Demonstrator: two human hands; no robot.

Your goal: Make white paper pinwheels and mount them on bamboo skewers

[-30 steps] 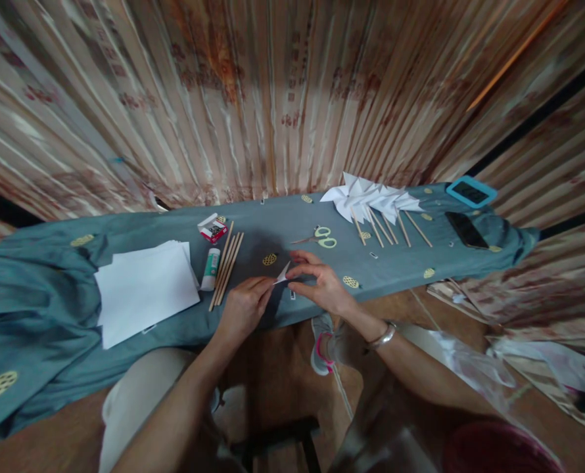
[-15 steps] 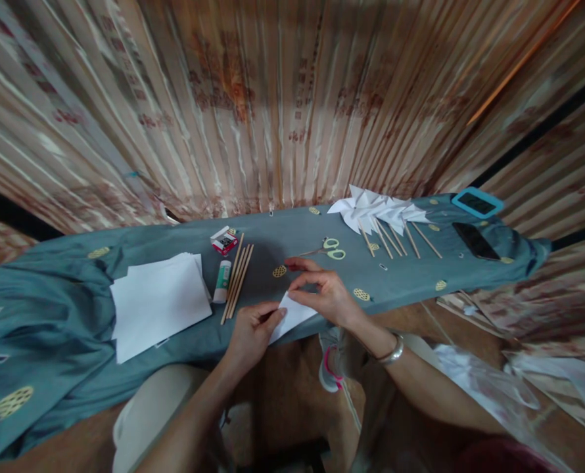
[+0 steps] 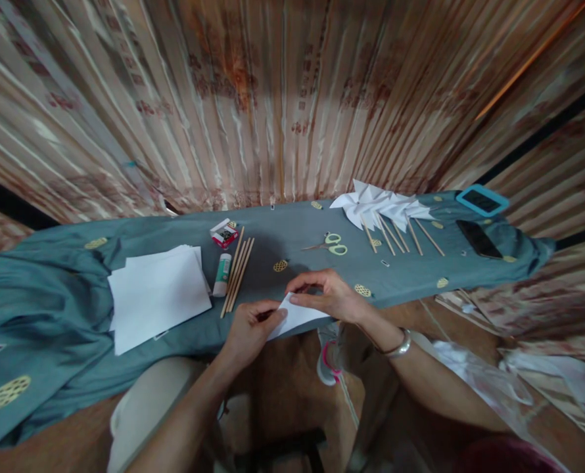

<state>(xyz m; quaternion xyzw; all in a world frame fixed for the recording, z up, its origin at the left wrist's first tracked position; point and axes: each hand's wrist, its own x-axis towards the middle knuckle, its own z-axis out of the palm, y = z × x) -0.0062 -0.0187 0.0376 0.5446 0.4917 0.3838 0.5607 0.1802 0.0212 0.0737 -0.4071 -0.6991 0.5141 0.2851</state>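
Note:
A folded piece of white paper (image 3: 300,316) is held between my two hands at the front edge of the cloth-covered table. My left hand (image 3: 250,328) pinches its left side between thumb and fingers. At its upper edge my right hand (image 3: 325,292) grips it, thumb below and fingers bent over the top. Just beyond the hands lie green-handled scissors (image 3: 334,244). Several thin wooden sticks (image 3: 238,276) and a glue stick (image 3: 222,276) are left of the hands.
A stack of white paper sheets (image 3: 159,295) lies on the left of the table (image 3: 292,226). A small red-and-white box (image 3: 224,233) stands behind the glue stick. Paper pinwheels on sticks (image 3: 384,205), a dark phone (image 3: 478,239) and a blue-framed device (image 3: 482,200) lie right.
My right fingers, raised above the paper before, have come down onto its upper edge. The left hand keeps its pinch. The view has shifted slightly.

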